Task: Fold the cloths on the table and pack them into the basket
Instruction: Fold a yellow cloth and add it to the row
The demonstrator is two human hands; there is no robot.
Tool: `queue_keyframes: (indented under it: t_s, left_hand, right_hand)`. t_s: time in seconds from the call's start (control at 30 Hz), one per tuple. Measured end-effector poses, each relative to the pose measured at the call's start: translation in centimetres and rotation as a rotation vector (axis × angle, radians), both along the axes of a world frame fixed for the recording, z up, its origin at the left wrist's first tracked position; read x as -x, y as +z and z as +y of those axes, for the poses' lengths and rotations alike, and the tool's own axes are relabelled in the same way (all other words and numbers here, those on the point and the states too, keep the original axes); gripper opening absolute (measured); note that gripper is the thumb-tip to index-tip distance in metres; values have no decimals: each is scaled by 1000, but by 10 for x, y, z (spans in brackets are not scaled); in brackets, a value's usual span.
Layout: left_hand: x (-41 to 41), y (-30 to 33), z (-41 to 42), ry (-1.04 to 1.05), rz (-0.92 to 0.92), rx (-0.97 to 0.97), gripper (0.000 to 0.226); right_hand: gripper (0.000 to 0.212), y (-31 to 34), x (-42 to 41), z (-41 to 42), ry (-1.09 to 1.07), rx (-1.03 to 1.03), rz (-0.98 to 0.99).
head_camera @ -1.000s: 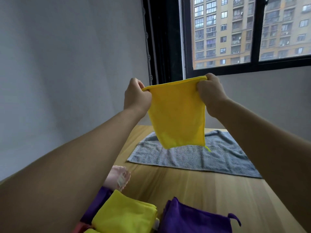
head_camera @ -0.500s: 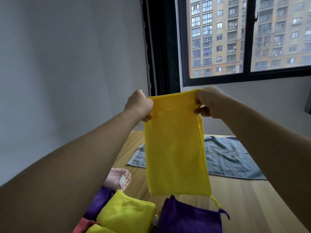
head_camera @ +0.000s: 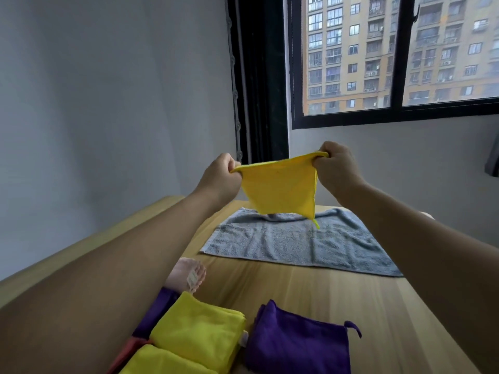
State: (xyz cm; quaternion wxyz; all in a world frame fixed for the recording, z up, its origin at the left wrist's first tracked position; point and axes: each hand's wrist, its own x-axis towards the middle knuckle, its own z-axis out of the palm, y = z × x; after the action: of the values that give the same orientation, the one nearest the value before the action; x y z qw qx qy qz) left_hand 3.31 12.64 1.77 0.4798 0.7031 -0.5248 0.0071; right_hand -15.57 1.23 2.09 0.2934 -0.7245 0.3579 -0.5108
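I hold a yellow cloth [head_camera: 280,188] stretched in the air above the far part of the wooden table [head_camera: 310,290]. My left hand [head_camera: 220,179] pinches its left top corner and my right hand [head_camera: 336,168] pinches its right top corner. The cloth hangs down over a grey towel [head_camera: 297,242] spread flat on the table. Close to me lie folded cloths: a yellow one [head_camera: 199,333], a second yellow one [head_camera: 159,361], a purple one [head_camera: 297,344], and a pink one [head_camera: 186,273] partly behind my left arm. No basket is in view.
A grey wall stands to the left and a dark-framed window [head_camera: 391,112] is beyond the table. More purple cloth [head_camera: 155,311] and a red edge [head_camera: 127,352] show beside my left forearm. Bare wood lies between the towel and the folded cloths.
The yellow cloth went from hanging long to swinging up and forward over the grey towel. Both hands moved away from me and lower, and the view tilted.
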Motion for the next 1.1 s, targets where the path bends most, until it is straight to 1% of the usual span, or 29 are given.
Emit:
queue_keyframes:
  t_s: [0.03, 0.07, 0.1, 0.13, 0.2, 0.27, 0.33, 0.37, 0.4, 0.47, 0.53, 0.57, 0.63, 0.73, 0.8, 0.87, 1.0, 1.07, 1.1]
  left_hand:
    - [1, -6, 4, -20, -17, -88, 25]
    - [3, -12, 8, -48, -33, -204, 25]
    - [5, -19, 14, -84, -49, -341, 24]
    - [7, -28, 20, -126, -73, -483, 24]
    - [12, -50, 29, -203, -133, -717, 22]
    - [17, -74, 34, -240, -161, -805, 23]
    - [21, -91, 35, -255, -144, -807, 24]
    - [23, -97, 34, -258, -130, -808, 22]
    - [24, -101, 33, -258, -112, -808, 18]
    - [24, -110, 28, -240, -56, -818, 10]
    - [22, -122, 19, -229, 28, -818, 14]
    - [20, -128, 14, -221, 63, -809, 16]
    - [13, -139, -1, -170, 81, -787, 17]
    - [1, -152, -31, -71, 39, -747, 21]
    - [-4, -159, -52, -42, 10, -712, 22]
    - [-7, -166, -72, -23, -16, -683, 21]
    - [-15, -180, -101, -17, -63, -685, 23]
    - [-18, -185, -108, -18, -84, -702, 23]
    - [-18, -186, -111, -15, -92, -704, 23]
  right_hand:
    - [18, -7, 4, 0, -8, -10, 84]
    - [20, -15, 7, 1, -4, -41, 228]
    - [22, -25, 12, 3, -27, -80, 417]
    - [21, -34, 16, 5, -50, -149, 577]
    - [17, -50, 25, 14, -43, -282, 793]
    - [20, -67, 31, 21, -8, -353, 983]
    - [22, -84, 35, 27, 35, -437, 1149]
    - [19, -92, 38, 26, 95, -506, 1187]
    - [15, -100, 41, 25, 150, -572, 1198]
    - [16, -107, 44, 22, 232, -726, 1221]
    - [14, -113, 42, 16, 258, -778, 1220]
    - [15, -115, 39, 10, 256, -786, 1185]
    - [17, -122, 31, -4, 202, -742, 1077]
    - [14, -134, 14, -34, 33, -631, 867]
    - [12, -142, 4, -50, -44, -552, 810]
    - [9, -149, -4, -63, -61, -463, 812]
    - [16, -166, -12, -83, -55, -334, 861]
    - [10, -173, -14, -89, -49, -307, 901]
    - [17, -176, -15, -91, -34, -310, 914]
